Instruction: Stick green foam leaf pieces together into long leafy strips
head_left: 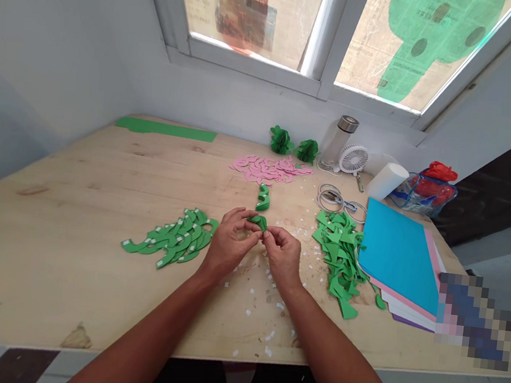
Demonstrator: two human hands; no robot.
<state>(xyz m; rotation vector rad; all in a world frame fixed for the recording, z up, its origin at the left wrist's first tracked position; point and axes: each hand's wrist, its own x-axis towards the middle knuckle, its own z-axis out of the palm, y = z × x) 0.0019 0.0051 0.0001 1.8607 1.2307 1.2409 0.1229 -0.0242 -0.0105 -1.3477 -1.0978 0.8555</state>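
Between my two hands, above the middle of the table, is a small curved green paper piece (259, 222) that looks layered. My left hand (233, 238) pinches it from the left. The fingertips of my right hand (281, 253) close on its lower right end. Just beyond them lies a short stack of S-shaped green cutouts (263, 198) with a white tab on it. Left of my left hand spreads a pile of curved green cutouts (181, 237) bearing white tape squares. Pink curved cutouts (267, 169) lie farther back.
Green scraps (338, 250) lie right of my hands, beside coloured sheets (400, 254). Tape rings and scissors (335, 199) lie behind them. Along the wall stand green paper ornaments (281, 140), a bottle (337, 142), a small fan (354, 159) and a white roll (388, 181). White bits litter the tabletop (69, 244).
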